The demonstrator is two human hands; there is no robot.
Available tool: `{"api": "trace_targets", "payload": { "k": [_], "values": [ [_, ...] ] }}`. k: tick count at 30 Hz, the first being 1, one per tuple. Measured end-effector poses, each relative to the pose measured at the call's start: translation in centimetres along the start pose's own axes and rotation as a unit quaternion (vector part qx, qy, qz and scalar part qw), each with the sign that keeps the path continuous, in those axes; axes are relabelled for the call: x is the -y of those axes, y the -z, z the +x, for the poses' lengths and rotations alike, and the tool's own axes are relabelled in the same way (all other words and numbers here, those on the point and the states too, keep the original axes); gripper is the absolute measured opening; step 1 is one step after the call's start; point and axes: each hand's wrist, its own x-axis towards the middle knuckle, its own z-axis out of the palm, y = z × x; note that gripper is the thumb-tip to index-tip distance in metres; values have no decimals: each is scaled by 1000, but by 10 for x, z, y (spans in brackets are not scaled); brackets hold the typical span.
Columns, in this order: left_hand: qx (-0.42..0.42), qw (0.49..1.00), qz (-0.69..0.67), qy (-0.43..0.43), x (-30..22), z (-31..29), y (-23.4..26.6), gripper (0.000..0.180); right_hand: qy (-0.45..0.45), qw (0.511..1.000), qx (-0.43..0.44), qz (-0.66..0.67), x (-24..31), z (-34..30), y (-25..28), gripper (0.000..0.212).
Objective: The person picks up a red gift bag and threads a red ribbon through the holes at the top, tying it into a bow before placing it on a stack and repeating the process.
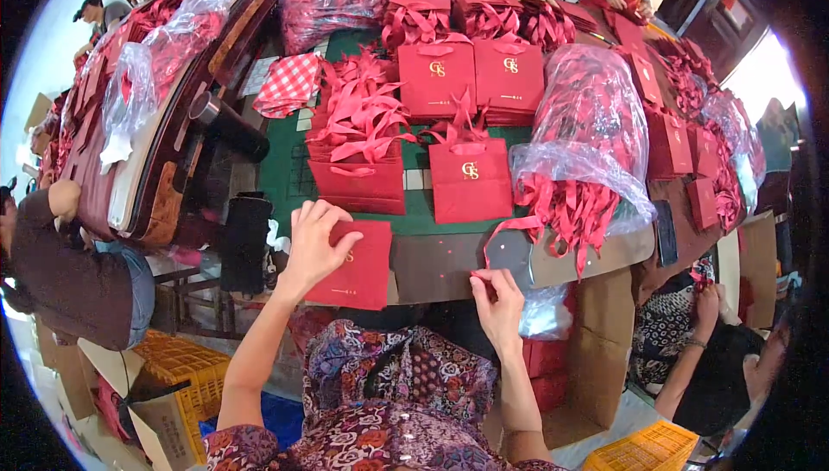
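Observation:
A flat red paper gift bag [367,268] with gold print lies at the table's near edge. Over its left part rests my left hand [313,245], fingers stretched and thumb apart; whether it presses on the bag, I cannot tell. To the right, my right hand [499,305] has its thumb and forefinger together at the end of a red ribbon [489,251]. That ribbon runs back to a loose bunch of red ribbons [580,212], which spills from a clear plastic bag [596,100]. Beyond my hands, another red gift bag [471,182] lies by a ribboned stack of bags [356,182].
More stacks of red bags [436,82] cover the table's far side. A dark tumbler [229,126] lies at the left, and a phone [665,233] at the right. Other people work around the table. Below are a cardboard box [604,341] and yellow crates [643,449].

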Motion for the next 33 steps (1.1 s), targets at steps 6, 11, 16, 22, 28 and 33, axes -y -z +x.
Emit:
{"api": "trace_targets", "payload": {
  "k": [6,11,16,22,28,33],
  "values": [
    [94,990,-108,11,-56,18,10,11,-24,999,-27,40,7,-1,10,8],
    [161,975,-150,-17,-86,15,-41,14,-5,994,-42,98,22,-1,11,5],
    [204,962,-178,26,-106,12,-67,14,-3,998,-27,51,17,2,3,8],
    [177,964,-195,26,-112,4,-78,17,-18,1000,-22,12,8,5,-11,8],
    [158,974,-159,8,-118,3,-77,17,-35,998,-53,28,8,7,-17,11],
    [78,984,-158,-36,-126,-2,-84,17,-108,992,-43,41,11,9,-17,14]
  ]
}}
